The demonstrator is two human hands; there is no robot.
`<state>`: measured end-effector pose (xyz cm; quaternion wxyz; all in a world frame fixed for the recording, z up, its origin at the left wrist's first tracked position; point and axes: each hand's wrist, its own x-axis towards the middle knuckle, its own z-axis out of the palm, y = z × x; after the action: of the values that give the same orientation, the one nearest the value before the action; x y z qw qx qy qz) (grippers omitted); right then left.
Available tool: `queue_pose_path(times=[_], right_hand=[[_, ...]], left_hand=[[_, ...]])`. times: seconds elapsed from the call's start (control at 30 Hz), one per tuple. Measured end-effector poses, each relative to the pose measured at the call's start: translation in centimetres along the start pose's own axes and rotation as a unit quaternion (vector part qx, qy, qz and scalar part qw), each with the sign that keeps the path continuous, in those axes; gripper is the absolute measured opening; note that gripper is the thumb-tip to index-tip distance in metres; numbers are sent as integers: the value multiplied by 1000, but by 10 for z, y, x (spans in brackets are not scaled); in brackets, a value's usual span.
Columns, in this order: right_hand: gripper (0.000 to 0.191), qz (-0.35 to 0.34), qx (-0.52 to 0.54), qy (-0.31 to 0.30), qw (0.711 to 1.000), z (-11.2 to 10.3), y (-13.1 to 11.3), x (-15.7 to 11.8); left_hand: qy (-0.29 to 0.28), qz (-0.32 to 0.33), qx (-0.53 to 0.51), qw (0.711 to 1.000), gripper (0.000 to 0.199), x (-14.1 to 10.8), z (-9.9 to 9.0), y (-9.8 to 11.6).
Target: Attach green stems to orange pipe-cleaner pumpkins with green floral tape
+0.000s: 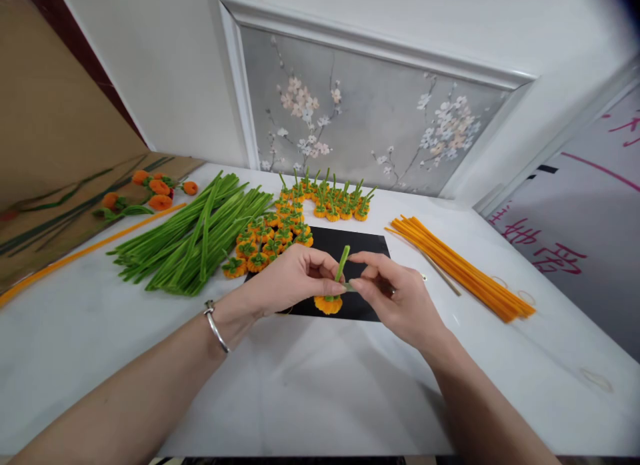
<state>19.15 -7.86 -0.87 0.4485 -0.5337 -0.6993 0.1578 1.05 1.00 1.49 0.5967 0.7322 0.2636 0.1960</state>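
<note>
Over a black mat (373, 246), my left hand (300, 278) pinches a small orange pipe-cleaner flower (329, 305) near its green top, thumb and fingers closed. A green pipe-cleaner stem (343, 263) rises upright from the flower, between my two hands. My right hand (395, 291) is close on the right, its thumb and a finger pinched on a short greenish end (349, 287) beside the stem. Exactly how that end joins the flower is hidden by my fingers. Similar orange flowers with green tops (257, 261) sit in rows behind my left hand.
Loose green pipe cleaners (190, 241) lie piled at left. A bundle of orange pipe cleaners (465, 271) rests at right with a thin stick (445, 275) beside it. More flowers with upright stems (345, 205) stand near the wall. Orange pompom-like flowers (160, 201) lie far left.
</note>
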Motion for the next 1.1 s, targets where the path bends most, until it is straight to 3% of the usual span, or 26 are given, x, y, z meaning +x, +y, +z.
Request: queue_pose_path(times=[0.4, 0.6, 1.1], right_hand=[[23, -47, -38, 23, 998, -3, -2, 0], [22, -57, -52, 4, 997, -2, -4, 1], [15, -60, -80, 25, 995, -4, -3, 2]], left_hand=[[2, 0, 57, 998, 9, -1, -3, 2], [-3, -4, 72, 997, 7, -1, -5, 3], [-20, 46, 50, 997, 10, 0, 1, 0]])
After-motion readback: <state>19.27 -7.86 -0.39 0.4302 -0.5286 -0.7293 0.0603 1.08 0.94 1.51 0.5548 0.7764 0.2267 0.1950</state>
